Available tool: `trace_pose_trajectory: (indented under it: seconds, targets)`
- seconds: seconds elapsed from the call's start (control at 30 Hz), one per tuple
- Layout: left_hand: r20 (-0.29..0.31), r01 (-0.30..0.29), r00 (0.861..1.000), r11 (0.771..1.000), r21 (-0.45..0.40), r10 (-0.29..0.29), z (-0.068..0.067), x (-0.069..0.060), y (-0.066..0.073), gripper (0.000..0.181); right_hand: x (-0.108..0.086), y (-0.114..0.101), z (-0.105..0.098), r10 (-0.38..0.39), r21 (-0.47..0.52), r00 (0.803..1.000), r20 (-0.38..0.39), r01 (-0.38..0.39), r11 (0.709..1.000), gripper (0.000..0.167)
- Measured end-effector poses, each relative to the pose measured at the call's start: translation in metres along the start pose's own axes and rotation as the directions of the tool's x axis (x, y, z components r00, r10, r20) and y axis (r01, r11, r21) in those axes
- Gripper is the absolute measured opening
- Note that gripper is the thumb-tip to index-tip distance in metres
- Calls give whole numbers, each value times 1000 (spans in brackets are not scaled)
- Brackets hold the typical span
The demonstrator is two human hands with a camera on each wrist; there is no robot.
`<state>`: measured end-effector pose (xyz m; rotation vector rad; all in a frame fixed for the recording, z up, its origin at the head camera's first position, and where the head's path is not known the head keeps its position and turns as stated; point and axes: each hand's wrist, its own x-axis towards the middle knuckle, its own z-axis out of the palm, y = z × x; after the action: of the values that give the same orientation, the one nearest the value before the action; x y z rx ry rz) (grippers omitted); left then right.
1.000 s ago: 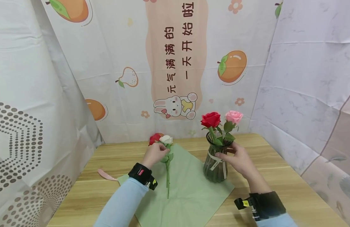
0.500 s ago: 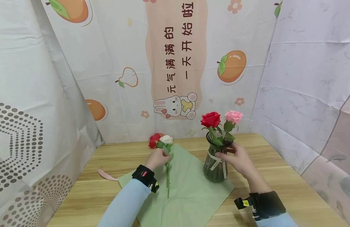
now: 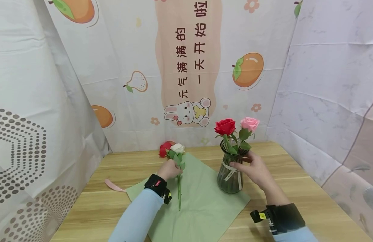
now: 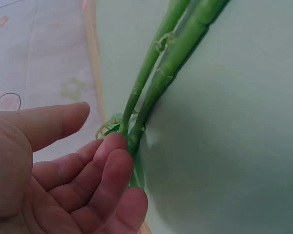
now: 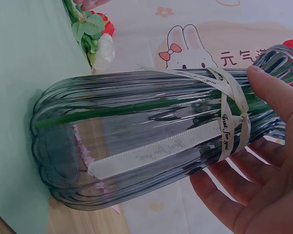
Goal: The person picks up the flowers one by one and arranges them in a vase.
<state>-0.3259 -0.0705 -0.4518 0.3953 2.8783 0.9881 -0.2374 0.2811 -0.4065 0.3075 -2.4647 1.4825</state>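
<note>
A red rose (image 3: 165, 150) and a white rose (image 3: 177, 148) lie side by side on a green sheet of wrapping paper (image 3: 201, 208). My left hand (image 3: 169, 169) is at their stems (image 4: 158, 78); in the left wrist view the thumb stands apart and the loosely bent fingertips (image 4: 118, 161) lie against or just beside the stems. My right hand (image 3: 254, 168) holds a ribbed grey glass vase (image 3: 230, 181) near its neck, thumb on one side and fingers on the other. The vase stands upright on the paper, with a red rose (image 3: 225, 127) and a pink rose (image 3: 250, 124) in it.
A pink ribbon strip (image 3: 113, 186) lies on the wooden table (image 3: 92, 201) to the left of the paper. White lettered ribbon (image 5: 227, 122) is tied round the vase. Printed cloth (image 3: 138, 111) hangs behind the table, with more cloth at both sides.
My left hand has moved down along the stems, away from the blooms, and more leaves now show above it. The roses have stayed in place. My right hand and the vase look still.
</note>
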Motion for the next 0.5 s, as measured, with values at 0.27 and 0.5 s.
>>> trace_pose_trajectory:
  seconds: [0.27, 0.5]
  targets:
    - [26, 81, 996, 996, 45, -82, 4, 3, 5, 51, 0, 0, 0, -1, -7, 1000, 1, 1, 1000, 69]
    - [11, 125, 992, 986, 113, -127, 7, 5, 6, 46, -1, 0, 0, 2, -9, 1000, -1, -2, 1000, 69]
